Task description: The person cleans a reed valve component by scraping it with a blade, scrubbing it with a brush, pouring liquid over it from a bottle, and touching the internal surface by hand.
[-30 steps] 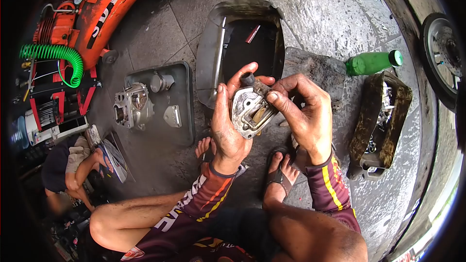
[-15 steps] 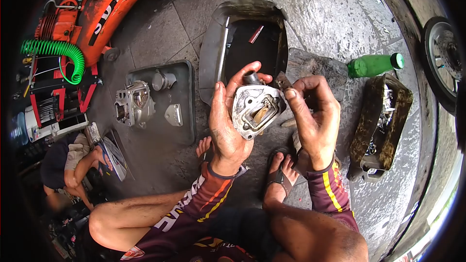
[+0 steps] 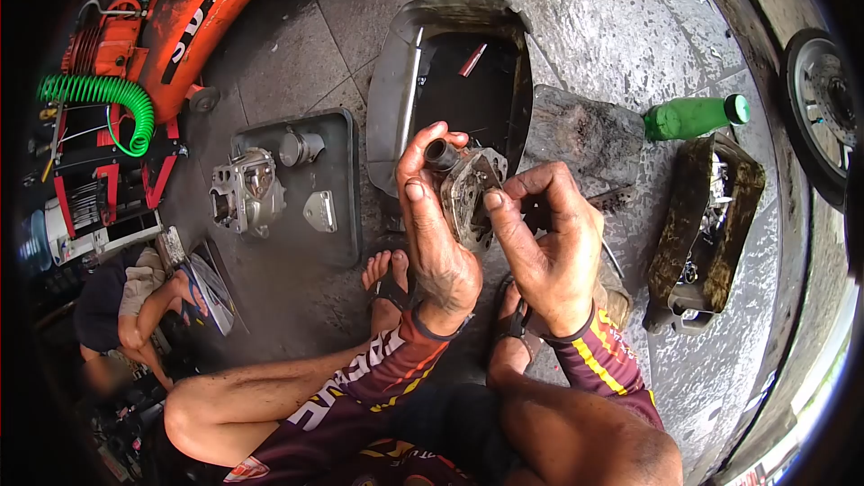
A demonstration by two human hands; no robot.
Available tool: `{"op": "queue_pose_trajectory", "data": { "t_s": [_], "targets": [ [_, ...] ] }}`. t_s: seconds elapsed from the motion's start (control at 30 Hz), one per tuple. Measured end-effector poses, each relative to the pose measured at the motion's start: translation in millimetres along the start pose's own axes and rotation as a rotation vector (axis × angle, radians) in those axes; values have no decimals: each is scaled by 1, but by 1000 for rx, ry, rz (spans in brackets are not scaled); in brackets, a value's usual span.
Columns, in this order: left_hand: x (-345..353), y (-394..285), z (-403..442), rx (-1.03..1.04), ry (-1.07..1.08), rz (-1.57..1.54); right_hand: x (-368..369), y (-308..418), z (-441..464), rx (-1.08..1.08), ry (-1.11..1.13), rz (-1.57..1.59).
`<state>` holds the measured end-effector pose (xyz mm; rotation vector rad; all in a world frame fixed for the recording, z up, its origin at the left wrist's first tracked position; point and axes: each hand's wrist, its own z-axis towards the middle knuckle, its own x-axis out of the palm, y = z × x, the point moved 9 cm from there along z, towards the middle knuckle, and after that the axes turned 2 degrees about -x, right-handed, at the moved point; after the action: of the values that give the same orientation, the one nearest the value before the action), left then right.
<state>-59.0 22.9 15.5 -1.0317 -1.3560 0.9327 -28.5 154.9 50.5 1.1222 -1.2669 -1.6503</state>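
Observation:
My left hand (image 3: 441,261) is wrapped round a metal engine casting (image 3: 470,189), holding it from the left and below. The casting is tilted, with a round pipe stub (image 3: 441,155) at its upper left and its dirty flat face turned to the right. My right hand (image 3: 558,256) has thumb and forefinger pinched at that face, shut on a small dark flat blade that is mostly hidden by the fingertips. Beneath the hands, my sandalled feet rest on the floor.
At left, a dark tray (image 3: 346,189) holds an engine cylinder block (image 3: 256,193), a piston (image 3: 301,148) and a metal plate (image 3: 319,211). Ahead lies a black bin (image 3: 382,99); right are a green bottle (image 3: 688,119) and parts container (image 3: 670,261). Another person sits lower left.
My left hand has turned the casting, so its pale face now points right rather than toward me. My right hand has moved left and down, bringing its fingertips onto the casting.

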Motion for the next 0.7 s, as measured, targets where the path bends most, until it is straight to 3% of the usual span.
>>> {"op": "queue_pose_trajectory", "data": {
  "t_s": [0.23, 0.63, 0.7],
  "targets": [
    [-6, -8, 0, 102, -86, 318, 5, 16, -5, -82, 61, 15],
    [-3, 5, 3, -23, -77, -52, 1, -25, 6, 96, 13, 98],
    [-3, 5, 3, -37, -75, -33, 0, -13, 7, -18, 3, 15]
  ]
}}
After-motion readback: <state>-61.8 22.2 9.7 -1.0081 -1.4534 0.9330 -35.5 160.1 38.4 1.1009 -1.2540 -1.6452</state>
